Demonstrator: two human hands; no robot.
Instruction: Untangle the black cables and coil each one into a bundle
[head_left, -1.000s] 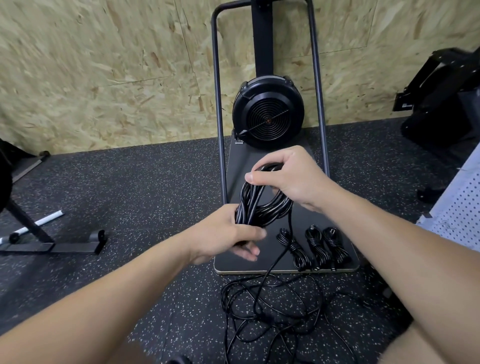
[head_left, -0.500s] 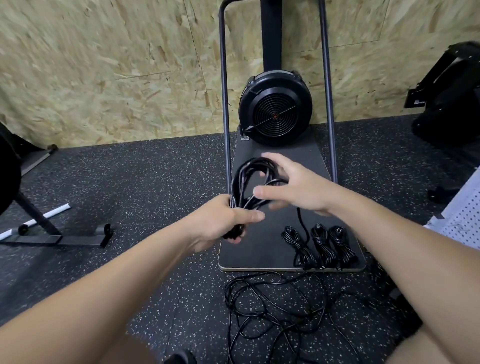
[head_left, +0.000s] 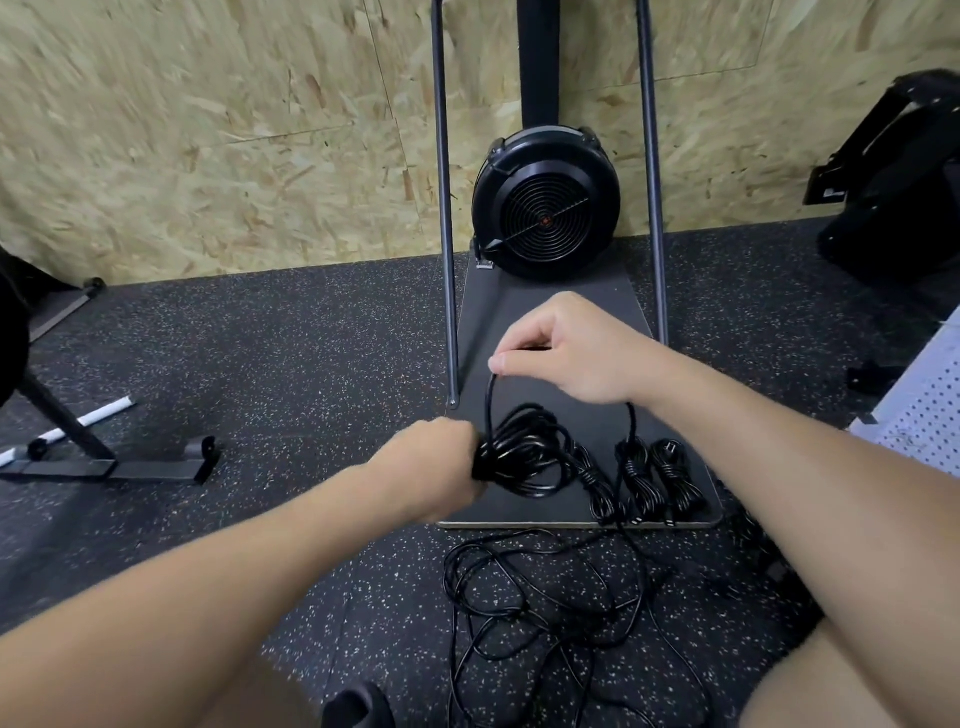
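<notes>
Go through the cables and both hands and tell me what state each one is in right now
Left hand: grips the coil.
Right hand: pinches a strand above the coil.
Coil: looped, not yet tied off.
Finished bundles: wrapped, lying on the board.
Loose cables: tangled on the floor.

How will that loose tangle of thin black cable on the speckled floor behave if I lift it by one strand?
The loose tangle of thin black cable looks floppy: its strands lie in slack, irregular loops. It is probably light, being so thin. Strands cross in many places, so lifting one would likely drag others along or snag rather than pull free.
</notes>
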